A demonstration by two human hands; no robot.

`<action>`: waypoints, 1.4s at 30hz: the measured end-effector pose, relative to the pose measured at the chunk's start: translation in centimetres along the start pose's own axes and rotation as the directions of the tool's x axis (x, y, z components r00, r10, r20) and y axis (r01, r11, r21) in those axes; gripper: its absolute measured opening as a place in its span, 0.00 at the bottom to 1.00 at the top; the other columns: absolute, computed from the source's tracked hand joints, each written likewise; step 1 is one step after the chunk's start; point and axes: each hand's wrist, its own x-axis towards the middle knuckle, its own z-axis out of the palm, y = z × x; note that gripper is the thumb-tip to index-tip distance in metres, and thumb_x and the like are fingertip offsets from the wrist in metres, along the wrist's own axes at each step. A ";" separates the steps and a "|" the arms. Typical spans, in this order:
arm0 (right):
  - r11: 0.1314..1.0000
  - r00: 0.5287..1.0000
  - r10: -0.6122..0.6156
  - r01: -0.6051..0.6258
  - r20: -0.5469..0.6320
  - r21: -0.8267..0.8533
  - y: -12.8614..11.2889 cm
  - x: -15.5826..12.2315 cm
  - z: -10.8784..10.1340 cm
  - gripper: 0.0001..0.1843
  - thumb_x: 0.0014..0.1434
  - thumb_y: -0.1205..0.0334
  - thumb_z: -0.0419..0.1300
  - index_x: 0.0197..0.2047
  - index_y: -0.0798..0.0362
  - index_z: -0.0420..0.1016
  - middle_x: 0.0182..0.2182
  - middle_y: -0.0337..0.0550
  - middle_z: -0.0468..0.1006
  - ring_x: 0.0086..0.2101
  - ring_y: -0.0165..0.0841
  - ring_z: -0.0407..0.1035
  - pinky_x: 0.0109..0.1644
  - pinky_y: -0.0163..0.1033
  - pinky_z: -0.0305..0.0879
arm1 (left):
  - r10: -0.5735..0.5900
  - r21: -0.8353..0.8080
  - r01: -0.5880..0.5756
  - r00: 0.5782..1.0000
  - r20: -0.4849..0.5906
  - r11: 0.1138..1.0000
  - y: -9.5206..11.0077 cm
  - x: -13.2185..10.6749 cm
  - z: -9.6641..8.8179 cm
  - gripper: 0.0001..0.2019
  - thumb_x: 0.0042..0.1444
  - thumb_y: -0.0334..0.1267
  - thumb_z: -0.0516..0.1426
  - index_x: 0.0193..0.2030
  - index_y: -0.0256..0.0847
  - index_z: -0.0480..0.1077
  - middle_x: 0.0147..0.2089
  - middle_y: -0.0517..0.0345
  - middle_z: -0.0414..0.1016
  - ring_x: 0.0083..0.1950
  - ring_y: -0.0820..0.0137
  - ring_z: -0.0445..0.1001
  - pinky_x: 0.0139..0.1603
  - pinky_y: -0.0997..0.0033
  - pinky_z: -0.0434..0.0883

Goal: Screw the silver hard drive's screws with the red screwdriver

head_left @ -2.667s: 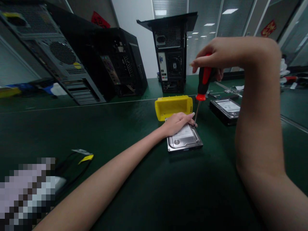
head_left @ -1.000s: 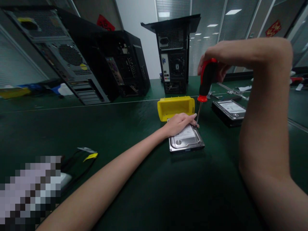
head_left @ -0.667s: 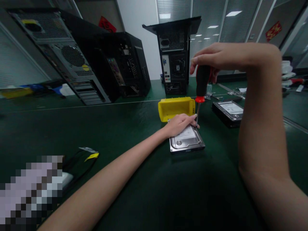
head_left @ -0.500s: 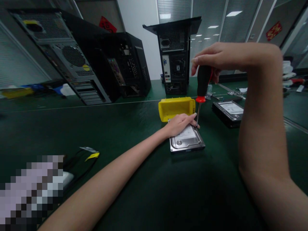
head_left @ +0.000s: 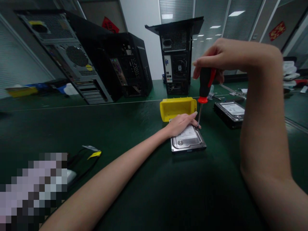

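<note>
One hard drive, silver, white label uppermost, lying flat on the dark green tabletop and partly covered by a hand; we note a round boss near its closest edge. One left hand, palm down across the far part of the drive, digits extended toward the right; we cannot tell whether its grip closes about the drive's edge, the far side being hidden. One right hand, wrist sharply bent, its grip closed from above around the handle of a screwdriver. We list that tool as black and red, with red collar and metal shank, slightly tilted, tip at the drive's far right corner, just beside the left hand's fingertips. One yellow bin, its open side facing us, directly behind the left hand. One second drive, labelled, dark-sided, to the right of the screwdriver and apart from it, partly masked by the right forearm. Small metal parts, beyond the second drive, too small for us to identify. One yellow-tagged cable, at left. Three computer towers at the rear: one tilted, one black, open-sided, one upright under an overhanging panel.
</note>
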 end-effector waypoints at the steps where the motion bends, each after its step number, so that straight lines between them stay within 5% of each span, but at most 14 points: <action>1: 1.000 1.000 -0.012 0.012 -0.002 -0.003 -0.1 -0.1 0.0 0.21 0.63 0.48 0.51 0.44 0.53 0.79 0.29 0.45 0.76 0.23 0.26 0.63 0.26 0.31 0.61 | -0.001 -0.001 0.001 1.000 0.002 1.000 0.0 0.0 0.0 0.33 0.69 0.52 0.35 0.37 0.37 0.77 0.45 0.53 0.79 0.48 0.70 0.74 0.58 0.67 0.65; 9: 0.991 0.994 0.068 -0.077 -0.085 -0.114 -0.7 0.3 -0.1 0.28 0.60 0.42 0.51 0.38 0.59 0.80 0.20 0.46 0.71 0.20 0.27 0.60 0.26 0.35 0.54 | -0.024 -0.032 0.024 1.000 0.000 0.999 0.3 0.0 0.0 0.32 0.68 0.53 0.36 0.37 0.38 0.76 0.45 0.52 0.80 0.48 0.69 0.75 0.57 0.66 0.66; 17: 0.986 0.987 0.124 -0.135 -0.106 -0.101 -1.3 0.2 0.0 0.28 0.59 0.41 0.52 0.37 0.59 0.80 0.22 0.47 0.72 0.21 0.28 0.61 0.27 0.36 0.55 | 0.008 -0.033 -0.009 1.000 -0.005 0.999 0.3 -0.1 0.0 0.32 0.69 0.52 0.36 0.37 0.37 0.77 0.45 0.52 0.80 0.47 0.70 0.74 0.57 0.67 0.65; 42: 0.995 0.997 0.033 -0.040 -0.073 -0.091 0.3 1.0 0.6 0.29 0.60 0.38 0.49 0.43 0.52 0.80 0.23 0.43 0.70 0.21 0.26 0.59 0.27 0.35 0.56 | -0.005 -0.005 0.005 1.000 -0.012 1.000 0.0 0.0 0.1 0.32 0.69 0.52 0.36 0.37 0.37 0.77 0.45 0.52 0.79 0.47 0.70 0.74 0.58 0.68 0.64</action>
